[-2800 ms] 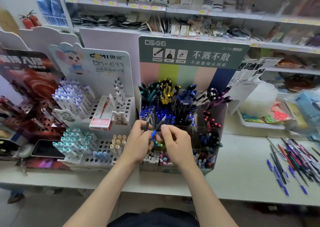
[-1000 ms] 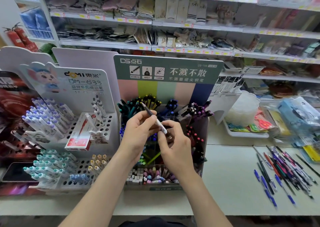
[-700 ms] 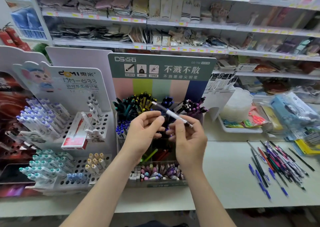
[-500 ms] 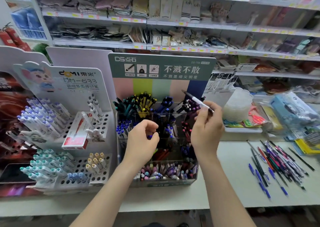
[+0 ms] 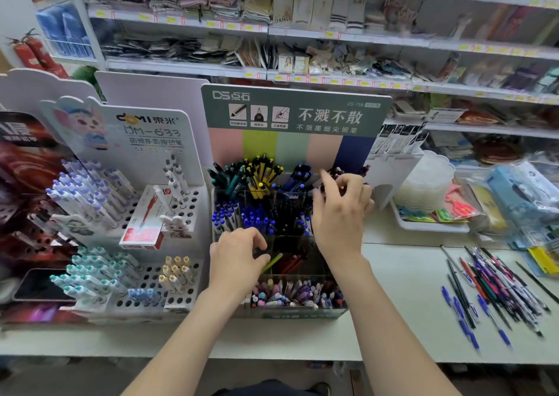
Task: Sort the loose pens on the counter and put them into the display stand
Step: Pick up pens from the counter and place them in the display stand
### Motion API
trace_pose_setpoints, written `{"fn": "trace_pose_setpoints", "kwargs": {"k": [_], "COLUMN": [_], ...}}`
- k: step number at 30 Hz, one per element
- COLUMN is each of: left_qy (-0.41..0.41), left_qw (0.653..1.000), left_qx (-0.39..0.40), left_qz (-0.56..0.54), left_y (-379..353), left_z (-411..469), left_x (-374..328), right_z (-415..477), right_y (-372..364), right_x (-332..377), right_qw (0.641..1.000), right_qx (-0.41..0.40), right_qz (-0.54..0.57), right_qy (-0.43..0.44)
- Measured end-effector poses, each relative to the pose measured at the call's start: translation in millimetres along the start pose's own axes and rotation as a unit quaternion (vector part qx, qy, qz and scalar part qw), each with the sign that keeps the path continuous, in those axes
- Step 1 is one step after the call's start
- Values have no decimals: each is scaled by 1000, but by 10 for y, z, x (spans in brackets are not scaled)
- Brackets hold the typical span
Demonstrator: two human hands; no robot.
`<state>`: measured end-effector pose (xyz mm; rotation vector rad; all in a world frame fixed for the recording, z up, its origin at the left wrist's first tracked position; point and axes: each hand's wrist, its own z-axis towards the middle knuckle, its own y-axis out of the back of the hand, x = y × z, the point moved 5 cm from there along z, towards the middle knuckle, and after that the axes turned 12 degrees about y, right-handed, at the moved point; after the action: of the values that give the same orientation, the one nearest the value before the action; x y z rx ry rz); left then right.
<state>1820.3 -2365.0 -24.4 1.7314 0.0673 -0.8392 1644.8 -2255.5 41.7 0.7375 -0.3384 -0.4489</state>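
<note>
One view, head cam. Risks, my read: the 1 o'clock compartment of the display stand (image 5: 296,312) is packed, so a pen forced in could ride up on neighbouring caps or lever them out. The dark barrels look alike, so mis-sorting is easy. The forearm crossing the front rows could drag pens out on withdrawal.

Right hand (image 5: 341,214) is at that compartment, fingers curled among the pen tops — can't tell if they pinch one. Left hand (image 5: 239,258) hovers at the stand's 8 o'clock, loosely curled, nothing seen in it.

Loose pens (image 5: 496,289) lie on the counter (image 5: 393,311) at 4 o'clock — well apart from both hands.
</note>
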Motion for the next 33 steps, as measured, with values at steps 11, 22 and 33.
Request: {"fn": "trace_pose_setpoints", "kwargs": {"k": [11, 22, 33], "left_qy": [-6, 18, -85], "left_qw": [999, 995, 991], "left_qx": [-30, -101, 17], "left_qz": [-20, 8, -104], "left_y": [41, 174, 13], "left_z": [-35, -165, -154], "left_x": [464, 702, 726], "right_z": [-864, -992, -1240], "right_y": [-245, -701, -719], "right_x": [506, 1120, 1126], "right_qw": [947, 908, 909], "right_qx": [95, 267, 354], "right_qz": [304, 316, 221], "right_qy": [-29, 68, 4]}}
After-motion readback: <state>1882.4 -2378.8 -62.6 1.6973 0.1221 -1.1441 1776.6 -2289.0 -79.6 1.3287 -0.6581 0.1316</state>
